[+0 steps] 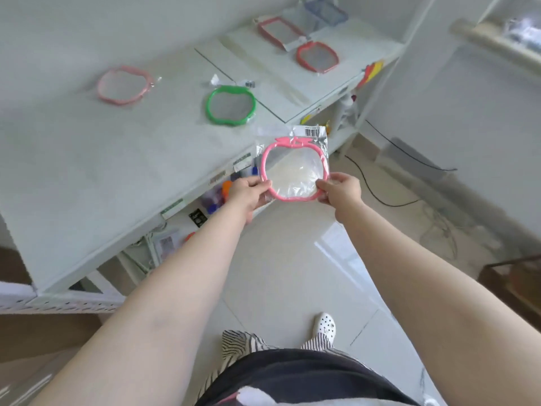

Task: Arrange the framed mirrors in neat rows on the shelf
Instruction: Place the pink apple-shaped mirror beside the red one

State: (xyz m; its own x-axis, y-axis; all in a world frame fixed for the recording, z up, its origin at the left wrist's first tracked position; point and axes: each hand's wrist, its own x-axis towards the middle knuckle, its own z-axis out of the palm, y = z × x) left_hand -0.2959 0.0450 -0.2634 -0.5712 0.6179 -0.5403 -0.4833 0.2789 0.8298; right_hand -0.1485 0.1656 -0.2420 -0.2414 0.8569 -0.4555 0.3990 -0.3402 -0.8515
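Note:
A pink apple-shaped framed mirror (294, 171) in a clear plastic wrapper hangs in the air just off the front edge of the white shelf (87, 177). My left hand (248, 191) pinches its lower left rim and my right hand (341, 190) pinches its lower right rim. On the shelf lie a green apple-shaped mirror (231, 105), a pale pink one (124, 85) to its left, a red apple-shaped one (317, 57) farther back, a red rectangular one (279, 32) and a blue rectangular one (325, 11) at the far end.
Lower shelf levels (205, 206) hold small packaged goods and price tags. A black cable (380, 197) runs over the tiled floor to the right. A brown box (515, 285) stands at the right edge. My foot in a white shoe (325, 325) is below.

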